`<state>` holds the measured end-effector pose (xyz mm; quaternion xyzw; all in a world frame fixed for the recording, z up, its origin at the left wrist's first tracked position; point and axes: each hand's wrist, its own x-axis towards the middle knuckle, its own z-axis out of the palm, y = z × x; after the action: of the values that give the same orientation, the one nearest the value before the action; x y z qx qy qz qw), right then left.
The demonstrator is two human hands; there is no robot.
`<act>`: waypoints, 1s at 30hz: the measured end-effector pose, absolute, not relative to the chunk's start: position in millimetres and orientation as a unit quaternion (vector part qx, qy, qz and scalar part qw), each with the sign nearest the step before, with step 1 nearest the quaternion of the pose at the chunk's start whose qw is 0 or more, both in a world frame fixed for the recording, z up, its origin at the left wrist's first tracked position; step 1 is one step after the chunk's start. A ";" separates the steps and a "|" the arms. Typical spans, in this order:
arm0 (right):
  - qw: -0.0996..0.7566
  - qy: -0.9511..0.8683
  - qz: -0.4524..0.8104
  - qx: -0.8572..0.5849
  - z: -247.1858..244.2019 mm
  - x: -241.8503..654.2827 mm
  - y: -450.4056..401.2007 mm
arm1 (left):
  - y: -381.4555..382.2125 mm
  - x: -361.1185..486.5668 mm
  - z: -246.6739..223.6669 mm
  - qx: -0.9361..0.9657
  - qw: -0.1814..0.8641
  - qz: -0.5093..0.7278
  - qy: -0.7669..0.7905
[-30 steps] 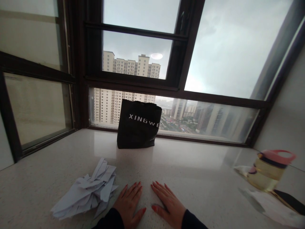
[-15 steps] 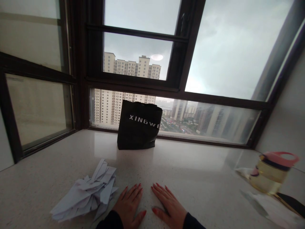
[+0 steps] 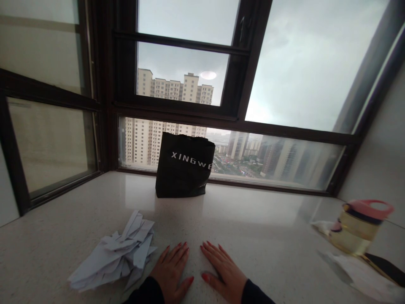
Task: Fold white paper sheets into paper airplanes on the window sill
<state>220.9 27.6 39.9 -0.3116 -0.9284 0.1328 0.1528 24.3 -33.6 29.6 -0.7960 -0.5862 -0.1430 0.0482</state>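
Resting near on the speckled pale countertop (image 3: 265, 249), the bare left hand (image 3: 171, 267) and right hand (image 3: 224, 267) are flat and released; just left of them sits a heap of folded white paper (image 3: 117, 255). Far stands a boxy black bag (image 3: 183, 177).

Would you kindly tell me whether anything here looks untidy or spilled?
The paper beside the left hand looks untidy: the pieces lie in a jumbled heap, their edges jutting out at different angles. I see nothing spilled.

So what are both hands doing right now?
Left hand: open, palm down on the counter beside the papers, holding nothing.
Right hand: open, palm down on the counter, holding nothing.
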 end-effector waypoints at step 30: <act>0.132 -0.931 0.122 -0.317 43.9 219.2 26.3 | -34.7 24.3 32.9 -0.795 0.036 -0.141 -0.588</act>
<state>219.2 26.3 43.9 -0.3169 -0.9314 0.1217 0.1316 24.3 -34.7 32.9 -0.7955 -0.5882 -0.1412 0.0363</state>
